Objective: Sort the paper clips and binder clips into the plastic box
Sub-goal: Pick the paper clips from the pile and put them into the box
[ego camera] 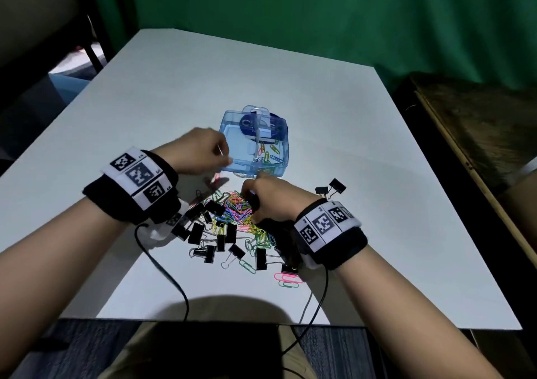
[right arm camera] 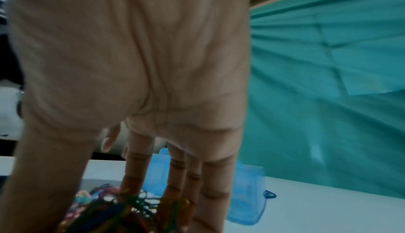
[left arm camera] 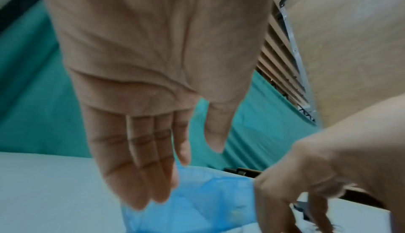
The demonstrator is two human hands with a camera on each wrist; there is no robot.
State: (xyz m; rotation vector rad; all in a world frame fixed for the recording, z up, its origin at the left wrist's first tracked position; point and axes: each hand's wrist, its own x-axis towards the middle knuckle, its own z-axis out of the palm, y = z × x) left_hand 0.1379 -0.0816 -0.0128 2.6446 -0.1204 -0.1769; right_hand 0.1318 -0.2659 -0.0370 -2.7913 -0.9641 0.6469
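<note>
Fingers of the right hand (ego camera: 270, 197) point down into the heap of coloured wire paper clips (ego camera: 236, 205), tips buried among them; the right wrist view shows them long and nearly straight in the tangle, but whether any clip is actually pinched cannot be told. Fingers of the left hand (ego camera: 200, 150) are extended and close together, thumb apart, holding nothing visible in the left wrist view; their tips are at the near left corner of the box, though contact cannot be confirmed.

Nearest the person, black cables (ego camera: 165, 271) run off both wrist bands over the front edge of the white tabletop (ego camera: 348, 134). Just beyond lie pink and green paper clips (ego camera: 286, 279) on their own, then a scatter of black binder clips with wire handles (ego camera: 215, 243) spread across the near side of the heap. Two more black binder clips (ego camera: 331, 188) sit apart on the right, beyond the right wrist.

Past the heap, just behind both hands, stands the translucent blue plastic box (ego camera: 283, 150), open. Its right compartment holds several coloured paper clips; the left compartment looks bare. A raised clear lid with a dark label stands at its far side.

Behind the tabletop hangs a green curtain (ego camera: 319, 15).
</note>
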